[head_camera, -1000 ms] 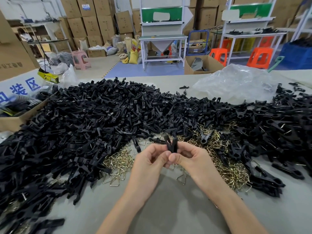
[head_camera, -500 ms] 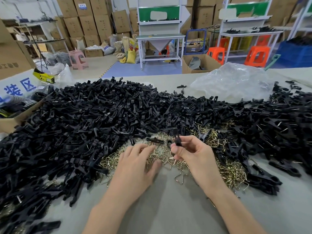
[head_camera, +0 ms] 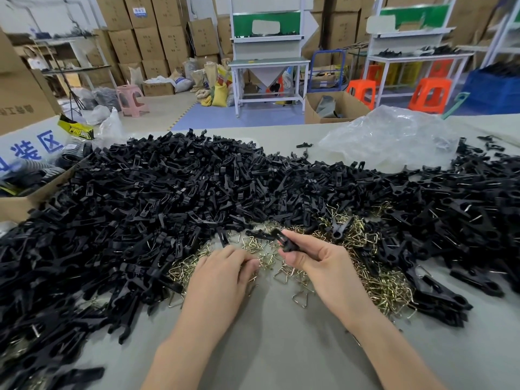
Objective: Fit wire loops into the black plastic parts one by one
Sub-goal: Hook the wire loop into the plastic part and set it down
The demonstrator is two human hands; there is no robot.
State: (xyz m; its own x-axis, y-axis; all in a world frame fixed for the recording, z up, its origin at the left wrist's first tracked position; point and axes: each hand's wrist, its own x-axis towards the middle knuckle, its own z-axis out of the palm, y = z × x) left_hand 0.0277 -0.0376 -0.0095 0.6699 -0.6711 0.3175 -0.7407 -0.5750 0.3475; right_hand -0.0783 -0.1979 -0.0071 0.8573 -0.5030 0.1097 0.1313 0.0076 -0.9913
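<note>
- Stacked cartons and white workbenches fill the room behind a grey table (head_camera: 281, 347). On it a loop heap (head_camera: 374, 285) of brass wire lies ringed on three sides by black parts (head_camera: 168, 192).
- Over the heap's middle hovers the right hand (head_camera: 323, 263), thumb and fingers clamped on one part (head_camera: 285, 243). The part's long axis tilts up and away to the left.
- On the heap's left edge the left hand (head_camera: 222, 274) rests palm down, just beside that part. Its fingertips curl under, so I cannot tell whether they pinch a loop.
- The coming move, as I judge it, is to carry one loop rightward and up to the held part. The left hand is the nearer one.
- Black parts bury the heap's far edge, and the held part's slot is too blurred to read.
</note>
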